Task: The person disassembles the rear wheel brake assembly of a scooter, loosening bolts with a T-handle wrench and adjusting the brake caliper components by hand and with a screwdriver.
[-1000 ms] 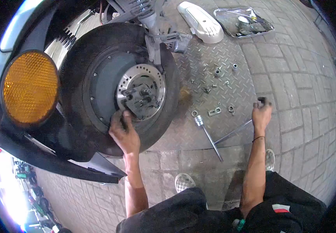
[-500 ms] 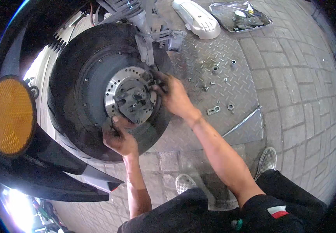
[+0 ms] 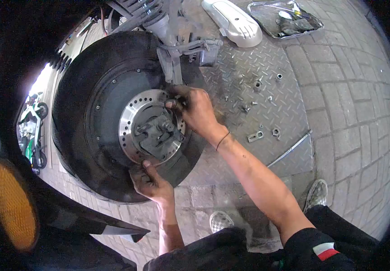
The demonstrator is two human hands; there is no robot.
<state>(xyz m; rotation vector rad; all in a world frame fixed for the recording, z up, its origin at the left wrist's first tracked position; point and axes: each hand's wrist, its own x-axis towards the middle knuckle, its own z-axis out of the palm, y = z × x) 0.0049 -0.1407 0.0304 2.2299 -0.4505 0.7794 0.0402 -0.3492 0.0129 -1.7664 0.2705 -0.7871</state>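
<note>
A shiny brake disc (image 3: pixel 128 120) with a ring of holes sits against the hub side of a black-tyred wheel (image 3: pixel 73 104). My left hand (image 3: pixel 153 183) is closed at the disc's lower edge, its thumb on the rim and its fingers curled below. My right hand (image 3: pixel 194 108) grips the upper right edge, fingers bent and darkened with grime. At the disc's middle are a dark bracket plate (image 3: pixel 156 147) and the axle end (image 3: pixel 166 125). Just above my right hand, the grey suspension arm (image 3: pixel 171 67) comes down beside the wheel.
A metal tread plate (image 3: pixel 244 156) lies right of the wheel, bearing a socket (image 3: pixel 258 86), a slotted washer piece (image 3: pixel 255 136), a nut (image 3: pixel 276 132) and a long rod (image 3: pixel 290 148). Beyond are a silver cover (image 3: pixel 235 25) and a tool tray (image 3: pixel 314 22). An orange reflector (image 3: pixel 12 203) is at left.
My right hand has shifted from beside the suspension arm's lower end onto the disc's upper right edge. My left hand has moved along the lower edge, thumb now on the rim. The view has shifted.
</note>
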